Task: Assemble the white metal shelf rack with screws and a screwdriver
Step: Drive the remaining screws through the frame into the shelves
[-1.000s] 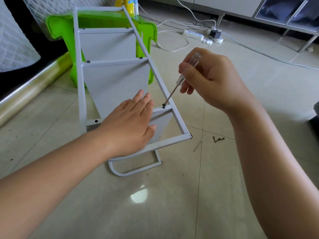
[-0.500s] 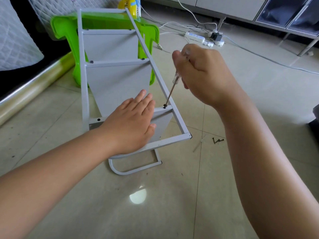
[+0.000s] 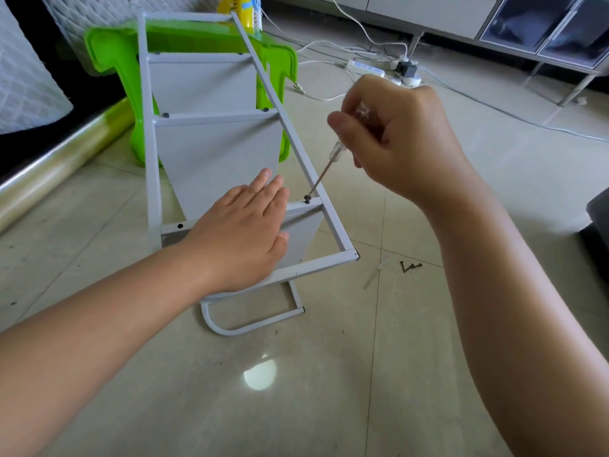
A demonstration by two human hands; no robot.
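Clearly mid-screw: rack [image 3: 211, 153] lying on its side on the tiled floor [image 3: 296, 407], far end against a green stool [image 3: 115, 61], near frame raised towards the camera. Left hand [image 3: 244, 232] spread flat, fingers open and gripping nothing, palm pressed on the nearest shelf panel, most likely to stop the rack shifting or rocking under the turning force. Right hand [image 3: 398, 140] closed round the clear handle of the screwdriver [image 3: 324, 169], thumb and fingers wrapped tight, shaft angled down and left so the tip sits on the dark screw [image 3: 307, 198] at the joint of shelf edge and right-hand rail. Held high on the handle, probably for easy twisting with the fingers. Spare screws [image 3: 410, 266] loose on the floor just right of the rack's near corner, within easy reach, a thin pale stick beside them, nature unclear. Other dark screw heads visible at the further shelf joints; an empty-looking hole near the left rail on the nearest shelf, possibly the next one to fill. Hard to tell how deep the current screw sits, or whether the tip is properly seated in its slot. Most of the handle hidden inside the fist; shelf surface beneath the left palm covered; the rack's underside and lower frame largely out of sight, only a curved foot showing below.
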